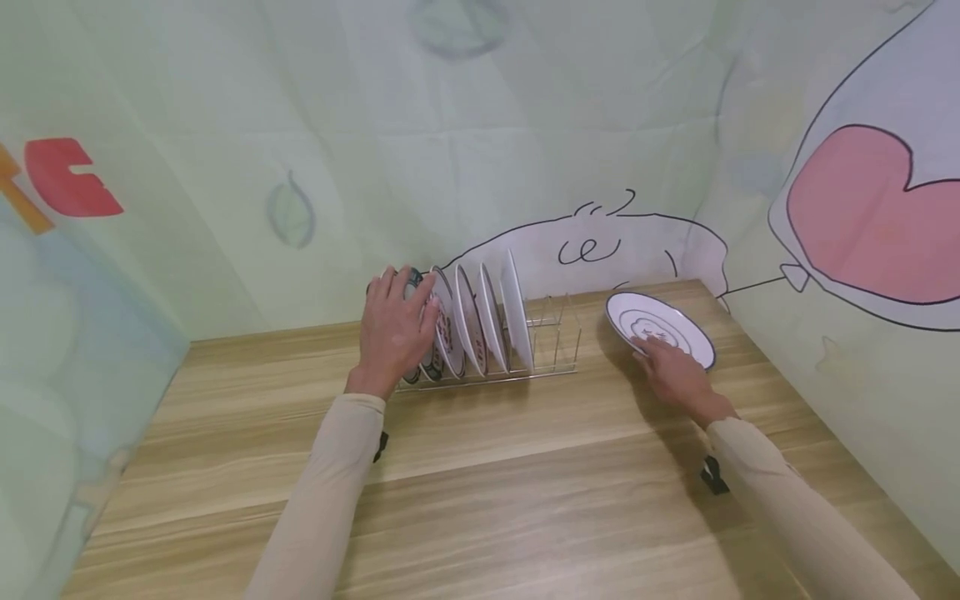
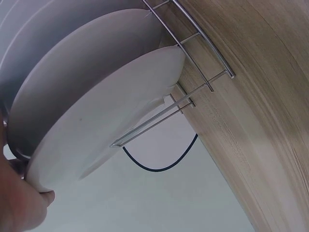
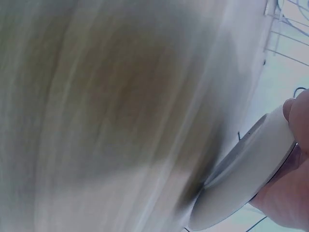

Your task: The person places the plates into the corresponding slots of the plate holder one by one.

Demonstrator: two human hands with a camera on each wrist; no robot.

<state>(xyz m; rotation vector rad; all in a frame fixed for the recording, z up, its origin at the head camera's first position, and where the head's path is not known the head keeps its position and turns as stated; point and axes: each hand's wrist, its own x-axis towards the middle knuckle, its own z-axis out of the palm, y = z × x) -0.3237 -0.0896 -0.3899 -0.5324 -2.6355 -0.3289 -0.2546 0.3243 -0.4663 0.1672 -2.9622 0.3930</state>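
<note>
Several plates stand upright in a wire plate rack [image 1: 555,372]. My left hand [image 1: 393,337] is at the rack's left end, its fingers over the top edges of the leftmost plates, among them a green-rimmed plate [image 1: 432,367]. In the left wrist view the fingers grip the rim of the outermost plate, whose pale back [image 2: 106,111] faces the camera. To the right of the rack, my right hand [image 1: 672,379] pinches the near edge of a white plate with a dark blue rim [image 1: 686,325]. That plate is tilted, its drawn face upward, and its lower edge is close over the table.
The right end of the rack shows bare wire slots beside a white plate [image 1: 516,308]. The wooden table [image 1: 540,517] meets a printed cloth backdrop [image 1: 360,183] behind and at both sides. A small black object [image 1: 714,475] shows by the right forearm.
</note>
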